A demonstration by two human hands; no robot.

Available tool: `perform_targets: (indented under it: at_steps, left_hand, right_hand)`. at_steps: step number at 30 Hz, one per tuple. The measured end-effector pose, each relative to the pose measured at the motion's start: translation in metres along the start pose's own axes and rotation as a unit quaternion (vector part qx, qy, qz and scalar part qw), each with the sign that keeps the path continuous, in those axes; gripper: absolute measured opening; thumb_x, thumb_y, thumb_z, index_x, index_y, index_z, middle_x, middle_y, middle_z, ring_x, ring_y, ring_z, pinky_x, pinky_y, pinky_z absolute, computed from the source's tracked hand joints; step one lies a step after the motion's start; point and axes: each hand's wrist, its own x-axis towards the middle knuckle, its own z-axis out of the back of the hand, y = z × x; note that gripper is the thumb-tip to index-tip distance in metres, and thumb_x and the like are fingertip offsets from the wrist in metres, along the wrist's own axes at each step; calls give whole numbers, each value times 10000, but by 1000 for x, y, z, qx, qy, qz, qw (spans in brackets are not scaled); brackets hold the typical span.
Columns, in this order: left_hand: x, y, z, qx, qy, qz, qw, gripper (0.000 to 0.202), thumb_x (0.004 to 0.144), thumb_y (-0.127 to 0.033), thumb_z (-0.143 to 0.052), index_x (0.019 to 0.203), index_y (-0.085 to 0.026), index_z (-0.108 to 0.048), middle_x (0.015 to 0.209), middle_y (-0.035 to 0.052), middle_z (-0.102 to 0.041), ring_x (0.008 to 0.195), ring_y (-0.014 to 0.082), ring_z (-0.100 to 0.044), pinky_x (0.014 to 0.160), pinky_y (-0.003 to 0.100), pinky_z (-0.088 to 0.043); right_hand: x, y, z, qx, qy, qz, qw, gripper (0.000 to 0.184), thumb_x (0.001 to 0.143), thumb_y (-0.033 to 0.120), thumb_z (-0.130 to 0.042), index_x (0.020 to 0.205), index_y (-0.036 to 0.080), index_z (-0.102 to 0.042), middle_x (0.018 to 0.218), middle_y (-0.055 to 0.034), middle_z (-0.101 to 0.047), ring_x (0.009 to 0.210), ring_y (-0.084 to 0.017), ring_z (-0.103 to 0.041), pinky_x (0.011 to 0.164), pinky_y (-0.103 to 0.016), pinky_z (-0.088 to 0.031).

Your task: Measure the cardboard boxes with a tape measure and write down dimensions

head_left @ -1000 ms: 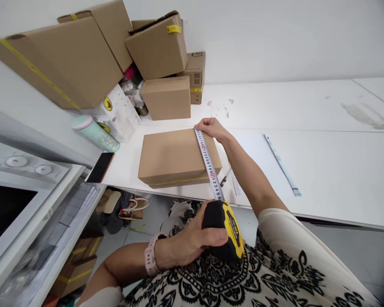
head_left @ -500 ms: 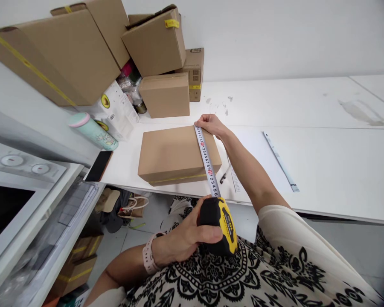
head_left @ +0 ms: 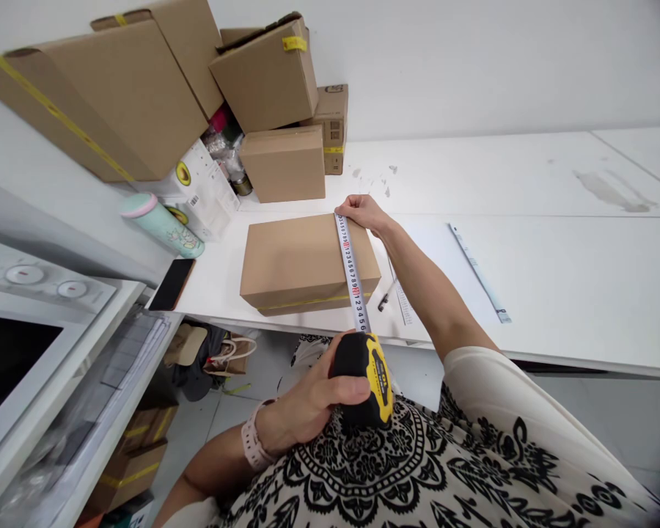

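A closed brown cardboard box with yellow tape along its near side lies on the white table. My left hand is wrapped round the black and yellow case of a tape measure, held in front of the table edge. From it the metal blade runs out across the top of the box near its right end. At the far top edge of the box, my right hand pinches the blade's end between thumb and fingers.
Cardboard boxes are stacked at the back left. Beside them lie a mint tumbler and a phone. Right of the box are a pen, a paper sheet and a long thin pale strip. A white appliance stands at left.
My left hand and the tape case have shifted slightly left and up, turning the blade a little across the box. My right hand keeps its place at the far edge.
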Motion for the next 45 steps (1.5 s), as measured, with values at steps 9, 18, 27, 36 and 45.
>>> perform_targets:
  at_steps: [9,18,27,36,45]
  left_hand:
    - [-46,-3,71,69,-168,-238,954,1089,449,-451,-994,1433,-369,-533,1554,123,-494,1222,458,-623,924,530,-587]
    - [-28,-24,141,49,-315,-318,893,785,578,-460,-924,1298,-312,-651,1337,101,-683,1254,449,-620,978,580,-565]
    - [-21,-104,94,87,-198,-425,879,735,535,-490,-938,1184,-227,-716,1500,97,-578,1305,490,-545,998,581,-557]
    - [-15,-52,59,64,17,-212,975,753,762,-497,-795,1449,-321,-543,1495,154,-556,1073,396,-713,905,551,-601]
    - [4,-48,27,12,29,-98,995,644,792,-526,-758,1355,-257,-600,1279,153,-683,887,328,-759,794,487,-624]
  right_hand:
    - [-100,-29,39,80,-208,36,974,484,836,706,-619,951,237,-643,1107,-89,-733,1014,-214,-677,913,-405,-550]
    - [-187,-62,-15,80,-137,-42,986,477,890,708,-524,1035,295,-713,1166,-94,-719,1059,-284,-673,917,-491,-577]
    - [-162,9,-12,10,-205,66,976,566,809,538,-712,1314,321,-574,1403,-74,-581,750,-172,-574,676,-372,-551]
    - [-68,-1,-15,-26,-233,108,966,504,802,417,-653,1272,238,-611,1387,-108,-577,985,-225,-607,867,-422,-534]
    - [-20,15,-2,-123,-153,191,962,516,1000,534,-396,1306,207,-653,1401,-115,-642,1352,-280,-504,1167,-481,-367]
